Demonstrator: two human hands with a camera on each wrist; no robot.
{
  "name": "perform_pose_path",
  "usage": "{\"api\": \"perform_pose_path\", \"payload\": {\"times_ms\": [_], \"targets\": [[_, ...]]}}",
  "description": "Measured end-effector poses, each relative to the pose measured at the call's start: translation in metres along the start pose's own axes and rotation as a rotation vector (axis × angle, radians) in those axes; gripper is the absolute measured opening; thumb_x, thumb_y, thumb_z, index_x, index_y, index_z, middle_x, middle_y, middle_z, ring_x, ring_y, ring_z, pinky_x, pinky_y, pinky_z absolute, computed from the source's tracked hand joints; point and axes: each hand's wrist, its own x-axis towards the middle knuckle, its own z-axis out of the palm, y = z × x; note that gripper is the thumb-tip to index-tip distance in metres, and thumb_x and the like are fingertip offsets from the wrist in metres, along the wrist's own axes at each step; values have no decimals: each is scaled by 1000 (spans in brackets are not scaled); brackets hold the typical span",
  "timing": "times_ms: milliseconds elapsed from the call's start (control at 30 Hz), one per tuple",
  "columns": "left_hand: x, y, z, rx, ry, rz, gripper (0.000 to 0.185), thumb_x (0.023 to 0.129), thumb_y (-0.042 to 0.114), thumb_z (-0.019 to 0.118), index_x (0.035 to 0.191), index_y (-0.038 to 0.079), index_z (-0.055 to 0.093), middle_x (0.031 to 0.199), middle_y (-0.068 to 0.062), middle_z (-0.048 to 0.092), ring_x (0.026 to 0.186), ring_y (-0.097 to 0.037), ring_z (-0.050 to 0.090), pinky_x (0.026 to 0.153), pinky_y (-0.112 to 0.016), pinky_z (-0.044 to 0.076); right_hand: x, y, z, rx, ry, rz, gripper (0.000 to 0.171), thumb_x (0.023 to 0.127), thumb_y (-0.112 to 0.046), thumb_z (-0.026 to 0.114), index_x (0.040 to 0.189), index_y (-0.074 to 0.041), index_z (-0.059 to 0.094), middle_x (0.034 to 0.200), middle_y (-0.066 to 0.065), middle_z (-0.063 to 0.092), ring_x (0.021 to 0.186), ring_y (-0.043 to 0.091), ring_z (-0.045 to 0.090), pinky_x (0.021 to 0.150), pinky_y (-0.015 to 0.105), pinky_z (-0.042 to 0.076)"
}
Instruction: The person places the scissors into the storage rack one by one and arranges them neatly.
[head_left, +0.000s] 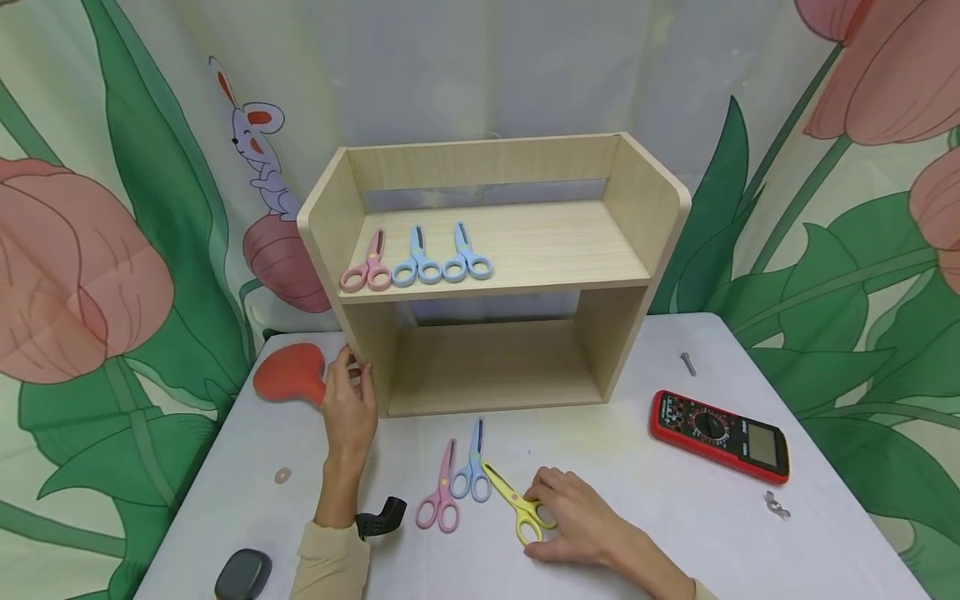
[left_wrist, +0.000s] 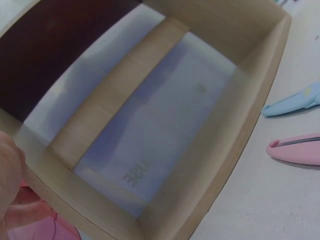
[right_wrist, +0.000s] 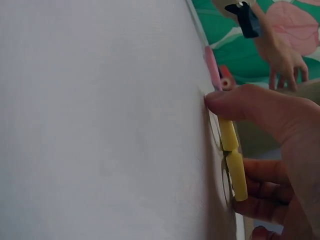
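A two-tier wooden shelf [head_left: 495,287] stands at the back of the table. My left hand [head_left: 351,408] grips the front edge of its left side panel, and in the left wrist view some fingers [left_wrist: 30,212] lie outside that panel. With thumb and fingers across the handle loops, my right hand [head_left: 577,521] pinches yellow scissors [head_left: 517,504], which lie flat on the table. Beside them lie blue scissors [head_left: 474,467] and pink scissors [head_left: 441,492], tips toward the shelf. On the upper tier sit pink scissors [head_left: 367,265] and two blue scissors [head_left: 417,258] in a row, handles forward.
A red object with a rounded head [head_left: 291,372] lies left of the shelf. Nearer are a small round disc [head_left: 282,475] and a dark rounded object [head_left: 243,573]. On the right lie a red multimeter [head_left: 718,436], a bolt [head_left: 687,364] and a small metal piece [head_left: 777,505].
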Motion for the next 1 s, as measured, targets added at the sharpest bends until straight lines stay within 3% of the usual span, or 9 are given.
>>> {"api": "perform_pose_path", "payload": {"times_ms": [100, 300, 700, 833, 1000], "targets": [[0, 0, 1, -2, 6, 4, 39, 96, 1, 63, 133, -5, 52, 110, -25, 61, 92, -36, 70, 69, -46, 63, 3, 1, -2, 1, 27, 18, 54, 67, -53, 83, 105, -17, 70, 100, -15, 54, 89, 0, 46, 78, 25, 48], [-1, 1, 2, 3, -1, -9, 40, 96, 2, 63, 134, -4, 52, 112, -25, 62, 93, -36, 69, 70, -48, 63, 12, -1, -23, 24, 160, -10, 56, 63, -49, 87, 106, -18, 69, 103, -15, 56, 95, 2, 51, 84, 26, 52], [-1, 0, -2, 4, -2, -17, 40, 96, 2, 63, 134, -4, 52, 111, -25, 62, 92, -36, 70, 70, -49, 63, 46, -10, -111, 50, 493, -251, 64, 63, -41, 91, 113, -9, 67, 106, -1, 61, 97, 12, 56, 79, 28, 55], [-1, 0, -2, 0, 1, -14, 40, 96, 3, 63, 134, -3, 52, 111, -25, 62, 92, -36, 70, 71, -48, 63, 65, -13, -142, 48, 580, -266, 64, 62, -36, 92, 111, -4, 67, 105, 5, 61, 99, 17, 56, 79, 30, 54], [-1, -1, 1, 3, 9, 4, 39, 96, 1, 63, 133, -4, 53, 110, -25, 62, 91, -36, 70, 69, -48, 63, 90, -13, -174, 47, 661, -211, 64, 62, -32, 91, 111, 1, 66, 105, 11, 60, 98, 21, 54, 79, 30, 50]]}}
